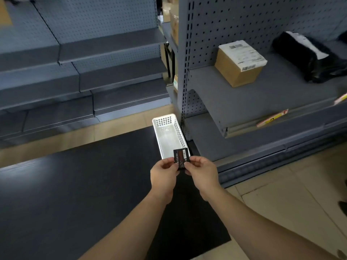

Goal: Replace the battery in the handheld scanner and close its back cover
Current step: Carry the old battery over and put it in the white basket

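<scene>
A flat black battery (181,157) with a red label stripe is held upright between both hands, above the near end of a white perforated basket (165,136). My left hand (163,174) pinches its left edge. My right hand (201,172) pinches its right edge and lower corner. The basket looks empty inside. No handheld scanner shows anywhere in the view, and neither does a back cover.
The basket stands at the right edge of a dark table top (75,194). Grey pegboard shelving (244,102) rises to the right, holding a labelled cardboard box (239,62) and a black bag (308,59). More grey shelves (75,68) line the back left. Tiled floor lies at the lower right.
</scene>
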Available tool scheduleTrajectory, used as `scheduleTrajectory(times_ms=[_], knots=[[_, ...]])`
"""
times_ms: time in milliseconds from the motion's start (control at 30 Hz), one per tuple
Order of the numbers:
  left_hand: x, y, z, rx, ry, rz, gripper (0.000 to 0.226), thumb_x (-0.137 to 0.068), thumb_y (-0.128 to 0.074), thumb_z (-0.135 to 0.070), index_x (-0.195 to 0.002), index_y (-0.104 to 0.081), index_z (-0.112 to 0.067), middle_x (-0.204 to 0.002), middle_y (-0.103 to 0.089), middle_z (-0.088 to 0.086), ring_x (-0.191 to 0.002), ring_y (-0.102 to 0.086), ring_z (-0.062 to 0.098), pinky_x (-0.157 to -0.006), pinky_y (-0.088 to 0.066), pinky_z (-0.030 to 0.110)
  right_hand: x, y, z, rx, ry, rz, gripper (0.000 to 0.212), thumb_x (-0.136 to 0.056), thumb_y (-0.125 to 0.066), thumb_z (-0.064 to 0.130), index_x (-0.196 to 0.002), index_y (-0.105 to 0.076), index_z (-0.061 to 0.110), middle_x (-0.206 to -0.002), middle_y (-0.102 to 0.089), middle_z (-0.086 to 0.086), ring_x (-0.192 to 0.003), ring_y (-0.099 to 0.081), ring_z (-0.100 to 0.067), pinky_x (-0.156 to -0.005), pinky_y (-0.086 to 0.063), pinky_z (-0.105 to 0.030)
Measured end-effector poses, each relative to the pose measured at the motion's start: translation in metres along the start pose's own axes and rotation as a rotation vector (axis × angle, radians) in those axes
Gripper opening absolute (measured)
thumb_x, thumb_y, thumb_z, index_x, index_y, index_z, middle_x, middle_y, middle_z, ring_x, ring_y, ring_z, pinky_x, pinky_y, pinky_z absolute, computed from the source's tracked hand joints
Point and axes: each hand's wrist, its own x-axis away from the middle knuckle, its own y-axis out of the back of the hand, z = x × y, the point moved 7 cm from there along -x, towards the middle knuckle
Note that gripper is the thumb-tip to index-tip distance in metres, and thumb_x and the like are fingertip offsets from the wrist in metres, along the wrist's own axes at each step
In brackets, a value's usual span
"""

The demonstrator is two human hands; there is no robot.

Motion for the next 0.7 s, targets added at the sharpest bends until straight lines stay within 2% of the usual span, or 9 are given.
scheduleTrajectory(times_ms=[133, 267, 333, 433, 533, 567, 633, 700], knots=[[-0.041, -0.007, 0.009, -0.055, 0.049, -0.093, 0.018, -0.082, -0.071, -0.005, -0.087, -0.074, -0.022, -0.077, -0.077, -0.007, -0.074, -0.075, 0.011, -0.063, -0.057, 0.022, -0.047, -0.017, -0.012, 0.104, -0.058, 0.026, 0.023, -0.085, -0.073, 0.008, -0.107, -0.068, 0.013, -0.095, -0.074, -0.001, -0.082, -0.072, -0.013, -0.066, -0.059, -0.021], [-0.076, -0.013, 0.022, -0.153, 0.135, -0.185, 0.020, -0.086, -0.066, -0.007, -0.095, -0.074, -0.023, -0.082, -0.075, -0.003, -0.076, -0.072, 0.014, -0.068, -0.061, 0.030, -0.091, -0.036, -0.027, 0.274, -0.070, 0.059, 0.023, -0.086, -0.071, 0.012, -0.109, -0.070, 0.011, -0.094, -0.075, -0.003, -0.074, -0.073, -0.013, -0.061, -0.058, -0.022], [-0.089, -0.015, 0.028, -0.188, 0.171, -0.218, 0.023, -0.088, -0.062, -0.006, -0.099, -0.073, -0.023, -0.082, -0.073, -0.003, -0.072, -0.070, 0.014, -0.057, -0.058, 0.027, -0.108, -0.044, -0.033, 0.344, -0.062, 0.072, 0.023, -0.086, -0.071, 0.015, -0.109, -0.072, 0.011, -0.088, -0.074, 0.000, -0.071, -0.073, -0.011, -0.060, -0.058, -0.022], [-0.103, -0.021, 0.033, -0.248, 0.203, -0.220, 0.030, -0.089, -0.055, -0.002, -0.106, -0.072, -0.020, -0.081, -0.071, -0.003, -0.064, -0.065, 0.012, -0.043, -0.044, 0.019, -0.125, -0.051, -0.043, 0.414, -0.065, 0.083, 0.021, -0.087, -0.070, 0.014, -0.107, -0.073, 0.008, -0.080, -0.070, 0.001, -0.071, -0.073, -0.014, -0.073, -0.063, -0.036], [-0.110, -0.026, 0.031, -0.329, 0.198, -0.191, 0.035, -0.090, -0.048, 0.002, -0.110, -0.071, -0.013, -0.085, -0.070, 0.000, -0.062, -0.059, 0.015, -0.044, -0.040, 0.022, -0.135, -0.059, -0.049, 0.516, -0.039, 0.107, 0.017, -0.088, -0.069, 0.013, -0.101, -0.075, 0.005, -0.088, -0.075, -0.008, -0.077, -0.073, -0.023, -0.077, -0.061, -0.044], [-0.112, -0.027, 0.031, -0.350, 0.200, -0.177, 0.034, -0.089, -0.046, 0.003, -0.106, -0.072, -0.011, -0.083, -0.070, 0.002, -0.059, -0.057, 0.015, -0.044, -0.039, 0.022, -0.137, -0.061, -0.050, 0.543, -0.035, 0.113, 0.015, -0.088, -0.068, 0.013, -0.099, -0.075, 0.004, -0.089, -0.076, -0.011, -0.077, -0.073, -0.025, -0.075, -0.062, -0.045], [-0.114, -0.028, 0.033, -0.409, 0.228, -0.155, 0.030, -0.087, -0.045, 0.004, -0.081, -0.070, -0.011, -0.065, -0.061, -0.001, -0.045, -0.047, 0.012, -0.039, -0.033, 0.020, -0.141, -0.065, -0.053, 0.568, -0.043, 0.116, 0.014, -0.088, -0.068, 0.012, -0.095, -0.076, 0.003, -0.087, -0.076, -0.014, -0.075, -0.074, -0.028, -0.073, -0.062, -0.045], [-0.116, -0.029, 0.034, -0.403, 0.221, -0.153, 0.035, -0.088, -0.046, 0.004, -0.062, -0.055, -0.017, -0.055, -0.050, -0.005, -0.038, -0.042, 0.006, -0.036, -0.031, 0.018, -0.143, -0.068, -0.053, 0.597, -0.057, 0.118, 0.012, -0.088, -0.068, 0.010, -0.090, -0.076, 0.001, -0.083, -0.075, -0.015, -0.073, -0.073, -0.031, -0.072, -0.062, -0.046]])
